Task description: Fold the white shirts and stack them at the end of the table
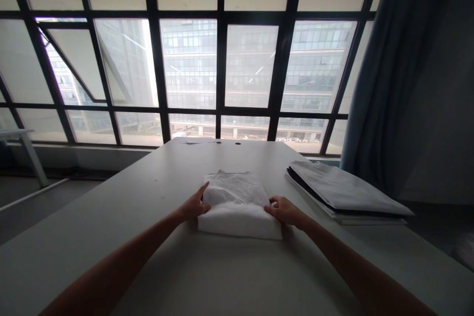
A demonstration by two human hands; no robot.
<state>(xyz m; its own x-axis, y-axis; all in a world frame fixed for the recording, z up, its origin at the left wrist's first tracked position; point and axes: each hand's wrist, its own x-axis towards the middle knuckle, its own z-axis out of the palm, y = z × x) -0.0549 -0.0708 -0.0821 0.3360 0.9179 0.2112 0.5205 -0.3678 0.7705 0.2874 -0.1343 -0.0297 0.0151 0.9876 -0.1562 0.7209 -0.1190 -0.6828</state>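
A folded white cloth (237, 207), possibly a garment, lies on the white table in front of me. Its near part is a thick, puffy fold, while the far part is flatter and wrinkled. My left hand (193, 205) grips the left side, thumb on the fold and index finger stretched along the edge; the other fingers are mostly hidden. At the right side, my right hand (286, 210) pinches the fold's edge between thumb and curled fingers. Both hands sit level with each other on either side of the cloth.
On the right of the white table (155, 256) lies a stack of folded white and dark fabric (344, 190). Thin white sheets (194, 141) rest at the far end by two dark holes. A blue curtain (385, 84) hangs right; another table (27, 150) stands left.
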